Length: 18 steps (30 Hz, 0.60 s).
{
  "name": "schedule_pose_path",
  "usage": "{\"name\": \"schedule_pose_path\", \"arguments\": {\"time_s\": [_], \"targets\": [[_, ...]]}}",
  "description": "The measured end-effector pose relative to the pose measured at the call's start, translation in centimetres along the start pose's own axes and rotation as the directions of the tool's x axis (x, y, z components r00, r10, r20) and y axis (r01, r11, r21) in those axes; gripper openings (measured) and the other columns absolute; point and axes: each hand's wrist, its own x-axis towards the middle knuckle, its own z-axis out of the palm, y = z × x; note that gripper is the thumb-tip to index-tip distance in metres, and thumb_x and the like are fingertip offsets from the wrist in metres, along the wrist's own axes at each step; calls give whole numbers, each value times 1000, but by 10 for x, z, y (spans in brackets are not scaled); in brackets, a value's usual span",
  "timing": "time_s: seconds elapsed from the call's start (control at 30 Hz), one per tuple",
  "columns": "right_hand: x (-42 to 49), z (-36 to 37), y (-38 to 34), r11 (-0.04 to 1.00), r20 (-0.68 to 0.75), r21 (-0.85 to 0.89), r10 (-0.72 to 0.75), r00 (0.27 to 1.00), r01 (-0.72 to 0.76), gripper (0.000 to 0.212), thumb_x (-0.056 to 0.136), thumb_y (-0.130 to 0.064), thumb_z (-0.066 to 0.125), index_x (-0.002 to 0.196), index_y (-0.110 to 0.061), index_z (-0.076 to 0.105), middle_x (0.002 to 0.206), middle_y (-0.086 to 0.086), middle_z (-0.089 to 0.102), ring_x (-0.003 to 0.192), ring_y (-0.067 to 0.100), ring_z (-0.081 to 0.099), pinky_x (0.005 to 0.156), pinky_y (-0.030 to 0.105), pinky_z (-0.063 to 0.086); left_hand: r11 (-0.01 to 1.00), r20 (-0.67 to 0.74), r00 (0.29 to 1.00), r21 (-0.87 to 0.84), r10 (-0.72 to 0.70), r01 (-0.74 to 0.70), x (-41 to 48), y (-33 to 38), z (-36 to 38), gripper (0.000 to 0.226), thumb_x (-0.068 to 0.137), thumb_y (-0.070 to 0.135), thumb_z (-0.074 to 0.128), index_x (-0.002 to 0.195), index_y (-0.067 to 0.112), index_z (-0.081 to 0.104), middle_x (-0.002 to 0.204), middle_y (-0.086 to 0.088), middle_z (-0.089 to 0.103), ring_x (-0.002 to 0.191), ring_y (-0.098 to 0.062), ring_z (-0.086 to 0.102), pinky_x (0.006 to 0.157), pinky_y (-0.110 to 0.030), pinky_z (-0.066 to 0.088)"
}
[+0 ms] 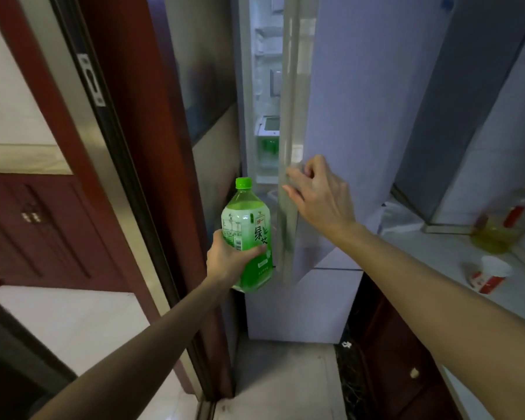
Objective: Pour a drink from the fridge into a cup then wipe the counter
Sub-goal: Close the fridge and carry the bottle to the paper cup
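The left hand [229, 256] grips the green bottle [248, 234] upright at its lower body, clear of the fridge, while the right hand [319, 192] curls its fingers over the door [288, 147] edge, probably to shut it, the cup [489, 273] waiting on the counter [437, 256].

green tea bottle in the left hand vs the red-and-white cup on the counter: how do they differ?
The green tea bottle is tall, translucent green and capped; the red-and-white cup is short, opaque and open-topped. The bottle is gripped in the left hand beside the fridge door; the cup stands free on the counter. The bottle holds liquid; the cup's contents cannot be told. Both are upright.
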Motion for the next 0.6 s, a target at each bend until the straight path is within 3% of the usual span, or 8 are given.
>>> {"name": "schedule_pose_path", "arguments": {"time_s": [0.13,0.23,0.33,0.5,0.6], "targets": [[27,25,-3,988,33,-10,-155,987,155,15,93,-28,54,90,-16,62,83,7,49,70,18,48,40,25,40,1000,-62,998,-11,-17,16,16,4,3,78,56,39,93,120,16,55,111,1,69,101,-18,67,91,-41,57],[44,46,0,971,137,-6,-235,962,238,25,91,-25,48,108,-17,65,90,9,53,79,23,54,44,29,44,999,-147,989,-34,-31,26,24,12,7,79,56,36,94,120,16,52,111,1,67,101,-19,66,90,-42,57],[60,64,6,958,276,-4,-276,921,288,44,87,-24,47,131,-22,56,100,11,56,88,27,56,48,31,42,999,-204,979,-44,-30,22,33,21,11,79,54,38,94,119,17,53,110,1,68,101,-18,67,90,-43,57],[91,96,2,958,430,134,-288,856,255,55,91,-17,44,145,-24,40,117,14,49,109,31,49,58,35,37,998,-279,960,-53,-35,21,43,26,15,82,54,38,94,122,17,52,112,1,67,102,-19,66,91,-44,57],[100,114,6,951,462,203,-302,834,232,60,89,-17,48,147,-23,34,121,15,46,114,32,46,72,40,43,998,-297,954,-55,-43,28,47,25,17,82,54,38,94,121,19,51,111,3,67,101,-17,66,90,-43,57]]}}
